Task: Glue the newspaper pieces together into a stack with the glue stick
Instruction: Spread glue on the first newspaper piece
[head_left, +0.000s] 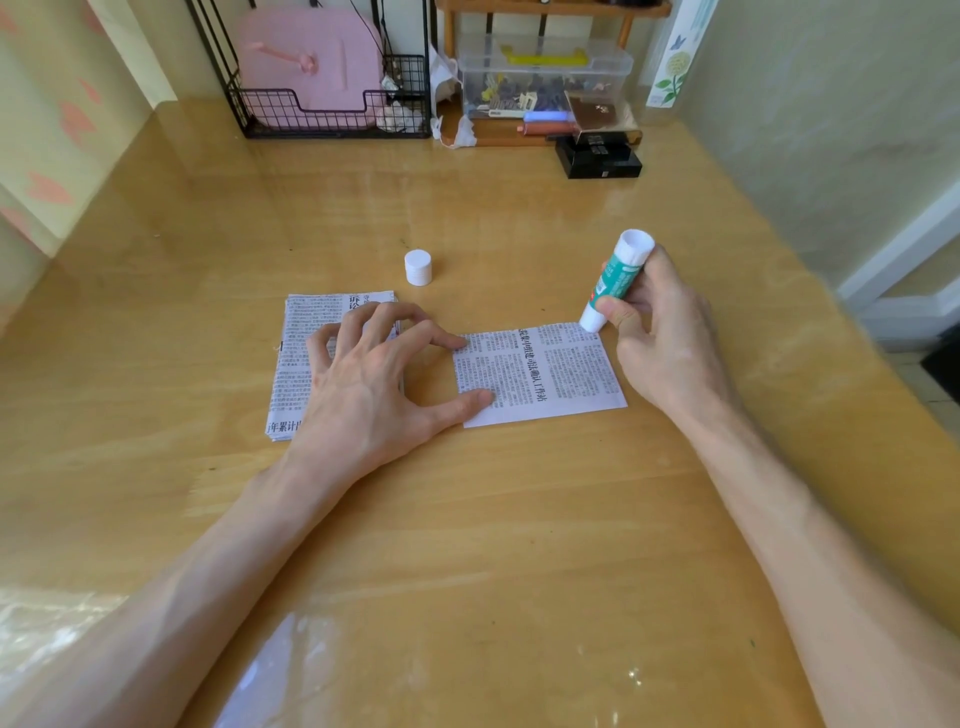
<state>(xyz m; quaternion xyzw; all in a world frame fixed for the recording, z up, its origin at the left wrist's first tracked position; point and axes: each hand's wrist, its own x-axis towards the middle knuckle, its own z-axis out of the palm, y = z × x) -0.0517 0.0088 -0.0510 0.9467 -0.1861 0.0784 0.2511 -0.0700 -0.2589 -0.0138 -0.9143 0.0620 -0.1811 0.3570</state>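
The single newspaper piece lies flat on the wooden table, just right of centre, printed side up. The left hand is spread and arched, gripping nothing. Its index fingertip and thumb tip press down on the left edge of this piece. The remaining fingers arch over the stack of newspaper pieces, which lies just beside the single piece on its left; whether they touch the stack cannot be determined.

The right hand grips the glue stick, with the thumb across the near side of the barrel and the fingers curled round the far side. The stick is tilted, open end down, with its lower end at the far right corner of the single piece. Its upper end points up and away from the person.

The white cap stands upright on the table beyond both papers, apart from both hands.

At the far edge of the table stand a black wire rack, a clear plastic box and a black box.
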